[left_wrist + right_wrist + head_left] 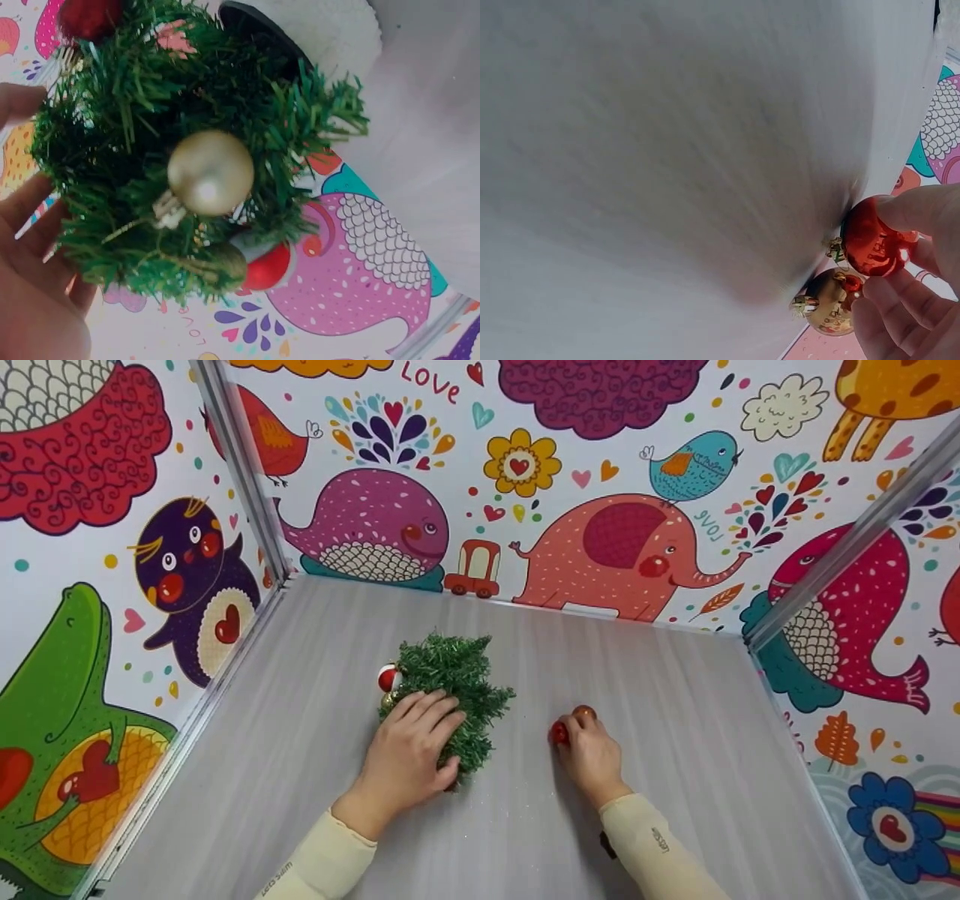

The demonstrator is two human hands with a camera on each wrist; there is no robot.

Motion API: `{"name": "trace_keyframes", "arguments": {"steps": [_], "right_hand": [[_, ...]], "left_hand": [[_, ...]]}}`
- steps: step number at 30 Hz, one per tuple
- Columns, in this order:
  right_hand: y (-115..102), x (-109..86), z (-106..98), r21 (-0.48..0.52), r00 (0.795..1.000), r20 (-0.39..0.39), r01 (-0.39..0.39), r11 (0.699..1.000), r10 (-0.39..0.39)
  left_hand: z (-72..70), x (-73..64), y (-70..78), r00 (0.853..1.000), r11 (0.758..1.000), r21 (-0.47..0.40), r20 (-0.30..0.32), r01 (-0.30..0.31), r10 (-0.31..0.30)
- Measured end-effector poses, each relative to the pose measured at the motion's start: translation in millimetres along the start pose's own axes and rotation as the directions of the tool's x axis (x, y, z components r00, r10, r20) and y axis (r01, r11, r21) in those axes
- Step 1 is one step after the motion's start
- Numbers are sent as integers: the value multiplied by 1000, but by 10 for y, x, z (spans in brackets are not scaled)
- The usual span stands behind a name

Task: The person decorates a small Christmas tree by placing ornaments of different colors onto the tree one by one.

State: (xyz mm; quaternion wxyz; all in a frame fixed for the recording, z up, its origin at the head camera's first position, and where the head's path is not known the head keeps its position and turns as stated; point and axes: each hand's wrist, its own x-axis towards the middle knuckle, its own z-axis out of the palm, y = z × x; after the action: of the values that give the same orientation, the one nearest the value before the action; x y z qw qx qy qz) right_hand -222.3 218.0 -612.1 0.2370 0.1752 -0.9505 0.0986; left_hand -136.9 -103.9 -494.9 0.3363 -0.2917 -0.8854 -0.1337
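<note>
A small green artificial Christmas tree [450, 667] stands at the middle of the table. My left hand [412, 754] grips its near left side, with fingers over the branches and the thumb lower at the right. A pale gold bauble [210, 172], a red-and-white bauble [388, 678] and a dark red one [90, 15] hang on the tree. To the right, my right hand [592, 754] pinches a shiny red bauble [874, 236] between thumb and fingers, low at the tabletop. Right beside it, a shiny gold bauble [829, 304] lies against the fingertips.
The grey table [675, 720] is enclosed by walls printed with cartoon animals. Metal corner posts [247, 472] stand at the back left and back right. Small glitter specks dot the tabletop between the hands.
</note>
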Motion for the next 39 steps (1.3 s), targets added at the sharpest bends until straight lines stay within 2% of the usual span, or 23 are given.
{"name": "trace_keyframes", "arguments": {"steps": [4,13,27,39], "right_hand": [[-2,-3,-5,4,1000,6,-5,1000,5],[-11,-3,-8,0,1000,12,-9,1000,9],[-3,-6,-6,23,1000,7,-10,1000,10],[-3,3,-1,42,1000,17,-17,999,16]], "left_hand": [[-15,-16,-59,1000,1000,-29,-10,10,-10],[-58,-65,-151,999,999,-35,-11,31,-31],[-95,-109,-260,1000,998,-61,-24,9,-10],[-132,-157,-332,1000,999,-27,-13,22,-23]]}}
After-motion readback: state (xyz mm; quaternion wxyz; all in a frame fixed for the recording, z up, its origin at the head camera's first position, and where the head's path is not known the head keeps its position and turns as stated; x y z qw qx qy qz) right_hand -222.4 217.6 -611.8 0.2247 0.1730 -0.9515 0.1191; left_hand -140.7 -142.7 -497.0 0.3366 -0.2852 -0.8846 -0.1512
